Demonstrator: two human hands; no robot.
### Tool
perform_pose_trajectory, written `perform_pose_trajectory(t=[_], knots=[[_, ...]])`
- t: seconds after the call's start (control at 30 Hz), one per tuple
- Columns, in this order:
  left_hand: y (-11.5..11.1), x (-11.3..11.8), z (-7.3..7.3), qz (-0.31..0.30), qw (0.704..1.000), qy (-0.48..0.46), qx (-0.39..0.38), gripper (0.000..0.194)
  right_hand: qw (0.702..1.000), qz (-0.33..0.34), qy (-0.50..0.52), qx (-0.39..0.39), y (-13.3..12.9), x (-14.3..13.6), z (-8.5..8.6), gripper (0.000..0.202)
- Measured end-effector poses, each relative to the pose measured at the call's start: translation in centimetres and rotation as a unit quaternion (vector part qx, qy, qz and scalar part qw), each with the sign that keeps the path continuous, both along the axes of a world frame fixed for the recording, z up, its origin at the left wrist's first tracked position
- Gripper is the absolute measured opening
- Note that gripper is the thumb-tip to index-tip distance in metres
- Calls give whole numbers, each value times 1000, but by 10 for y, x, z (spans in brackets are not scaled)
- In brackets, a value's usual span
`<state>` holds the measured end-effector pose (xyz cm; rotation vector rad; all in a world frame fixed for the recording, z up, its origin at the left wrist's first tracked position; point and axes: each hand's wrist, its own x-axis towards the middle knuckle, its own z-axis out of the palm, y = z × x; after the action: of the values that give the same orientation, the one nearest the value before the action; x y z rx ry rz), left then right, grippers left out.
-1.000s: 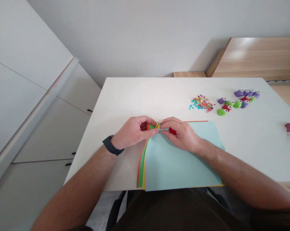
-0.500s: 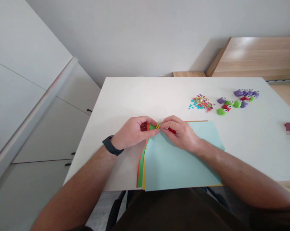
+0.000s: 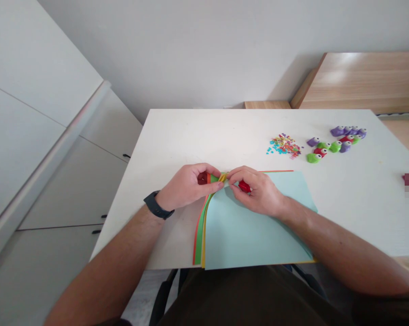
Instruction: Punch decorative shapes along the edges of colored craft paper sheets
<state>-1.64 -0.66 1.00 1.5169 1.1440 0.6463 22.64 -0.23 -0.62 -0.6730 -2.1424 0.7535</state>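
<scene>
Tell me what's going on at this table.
The person's left hand pinches sheets near the far left corner of a coloured paper stack, light blue on top. The right hand holds a small red object, its fingertips near that corner. Farther back lie colourful bits and figures with eyes.

The single head-worn camera faces forward and down across the white table (image 3: 197,136) from its near edge, at close range. Both far corners lie in frame. The left hand (image 3: 187,183) and right hand (image 3: 262,192) appear just below frame centre.
</scene>
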Motion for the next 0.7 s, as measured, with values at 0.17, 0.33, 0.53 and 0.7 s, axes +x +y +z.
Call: perform_pose_trajectory(t=[0.17,0.33,0.53,0.7], knots=[[-1,0,0,-1,1000,12,1,43,999,-30,-31,-12,-2,1,-3,23],[-1,2,1,3,1000,13,9,44,1000,-21,-16,8,0,0,-5,31],[-1,1,-1,5,1000,20,18,44,1000,7,2,-4,2,-2,-3,24],[-1,2,0,8,1000,22,21,44,1000,7,-4,-6,1,-2,-1,24]])
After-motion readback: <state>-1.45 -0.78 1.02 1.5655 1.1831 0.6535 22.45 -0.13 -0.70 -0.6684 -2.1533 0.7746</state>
